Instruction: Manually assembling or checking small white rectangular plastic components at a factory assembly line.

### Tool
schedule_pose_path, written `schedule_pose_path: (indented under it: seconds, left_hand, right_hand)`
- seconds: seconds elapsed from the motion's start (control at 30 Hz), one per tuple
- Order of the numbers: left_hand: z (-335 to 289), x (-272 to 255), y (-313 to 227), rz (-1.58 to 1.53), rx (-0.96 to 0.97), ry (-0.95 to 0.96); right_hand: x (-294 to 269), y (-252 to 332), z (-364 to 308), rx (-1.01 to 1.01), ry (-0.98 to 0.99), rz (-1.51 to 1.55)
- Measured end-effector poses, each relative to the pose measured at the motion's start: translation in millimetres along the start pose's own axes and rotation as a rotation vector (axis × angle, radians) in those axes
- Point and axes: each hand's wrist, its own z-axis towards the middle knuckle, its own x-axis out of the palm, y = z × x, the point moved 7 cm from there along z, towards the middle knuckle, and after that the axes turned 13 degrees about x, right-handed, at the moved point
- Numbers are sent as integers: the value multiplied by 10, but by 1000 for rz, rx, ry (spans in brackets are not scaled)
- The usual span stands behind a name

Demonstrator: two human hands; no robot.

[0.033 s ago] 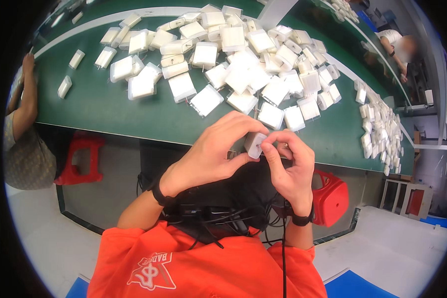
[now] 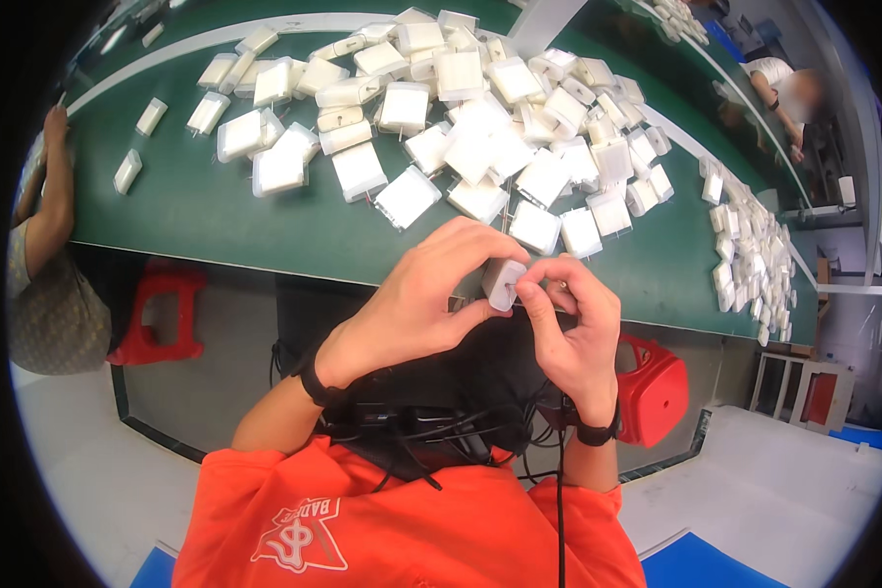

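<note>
My left hand (image 2: pixel 423 286) grips a small white rectangular block (image 2: pixel 503 284) with a translucent casing, thumb below and forefinger above. It is held tilted just above the table's near edge, its end face turned toward my right hand (image 2: pixel 573 318). There, the right thumb and forefinger are pinched together at a small dark spot on that end face. What lies between those fingertips is too small to make out. Many similar white blocks (image 2: pixel 407 199) with clear edges, some with thin wire leads, lie heaped on the green table (image 2: pixel 216 211) beyond my hands.
Two blocks (image 2: pixel 127 171) lie apart at the left, near another person's arm (image 2: pixel 54 186). A second heap (image 2: pixel 755 255) spreads along the right. Red stools (image 2: pixel 654 392) stand on both sides. Black cables (image 2: pixel 431 431) hang across my lap. Another person (image 2: pixel 779 93) is at the far right.
</note>
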Motion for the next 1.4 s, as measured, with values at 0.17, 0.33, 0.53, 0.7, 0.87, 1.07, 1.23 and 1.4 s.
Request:
schedule_pose_path:
  seconds: [0.17,0.33,0.53,0.7,0.87,1.07,1.23,1.4]
  left_hand:
    - [-28,0,6,-7,-2,-35]
    - [-65,30,32,-53,-51,-43]
    - [-46,31,0,-72,6,-29]
    - [-43,28,3,-55,-40,-32]
    - [-25,29,-15,-21,-21,-21]
    - [-40,31,9,-44,-52,-26]
    - [-44,21,15,-50,-74,-52]
    - [-38,33,16,-18,-62,-8]
  right_hand:
    - [-3,-56,12,37,15,30]
    - [-34,-90,58,115,-79,-20]
    - [-13,-233,73,224,22,131]
    - [-117,-244,34,237,-1,264]
    - [-144,-235,38,146,-22,238]
    - [-156,-166,47,120,-1,191]
    - [-266,32,30,-90,-168,95]
    - [-304,-64,3,-90,-190,201]
